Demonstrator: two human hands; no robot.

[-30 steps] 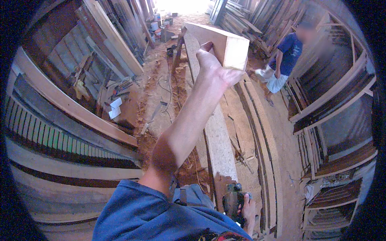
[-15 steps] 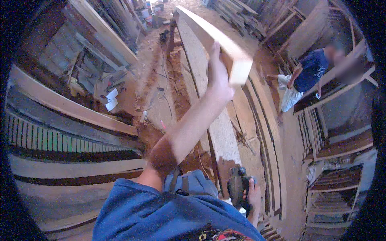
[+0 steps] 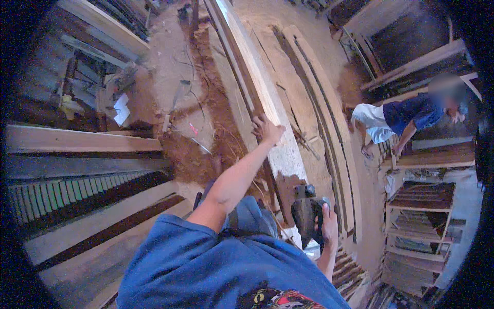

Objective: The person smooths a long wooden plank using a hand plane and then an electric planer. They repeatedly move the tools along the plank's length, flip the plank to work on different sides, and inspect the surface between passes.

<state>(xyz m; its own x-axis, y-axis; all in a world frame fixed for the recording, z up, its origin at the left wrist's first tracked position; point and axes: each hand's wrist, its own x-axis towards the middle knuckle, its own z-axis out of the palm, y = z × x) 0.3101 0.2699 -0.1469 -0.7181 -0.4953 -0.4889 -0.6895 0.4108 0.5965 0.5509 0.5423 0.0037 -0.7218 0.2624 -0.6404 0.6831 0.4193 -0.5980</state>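
Observation:
My left hand is closed over the near end of a long pale wooden board. Its fingers bend round the left edge, and the board lies lengthwise on top of the workbench planks. Lower down, my right hand grips a black handheld power tool, which looks like an electric planer; it rests near the close end of the bench. The underside of the tool and part of my right fingers are hidden.
Right of the bench stands a person in a dark shirt and light shorts, bent forward. Wooden racks line the right side. Stacked timber fills the left. Reddish sawdust, cords and a white paper lie on the floor.
My left hand has brought the raised board down onto the bench. My right hand stays on the power tool. The other person has turned and bent forward.

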